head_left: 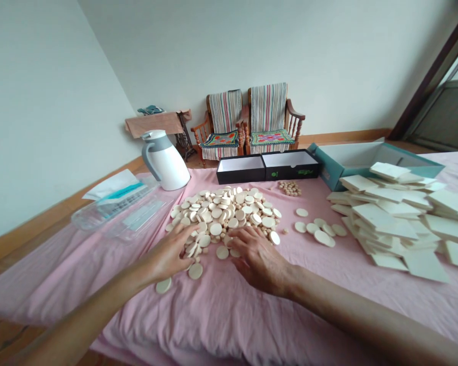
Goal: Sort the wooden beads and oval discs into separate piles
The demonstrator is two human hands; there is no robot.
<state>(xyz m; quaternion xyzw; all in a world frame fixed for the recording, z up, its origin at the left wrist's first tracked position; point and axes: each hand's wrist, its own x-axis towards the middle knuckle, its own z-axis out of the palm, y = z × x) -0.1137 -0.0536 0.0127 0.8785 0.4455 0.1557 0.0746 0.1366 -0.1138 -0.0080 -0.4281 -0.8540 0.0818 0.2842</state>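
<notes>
A broad heap of pale round wooden discs, with small wooden beads mixed among them, lies on a pink cloth. My left hand rests at the heap's front left, thumb and fingers apart around some discs. At the front right of the heap is my right hand, its fingers spread and slightly bent over the discs. Neither hand visibly lifts anything, though the undersides of the fingers are hidden. Two loose discs, one a nearer disc, lie by my left hand.
Several discs lie right of the heap, near small beads. Square wooden tiles are piled at right, before a teal box. Black boxes stand behind. A white jug and clear plastic packaging are at left.
</notes>
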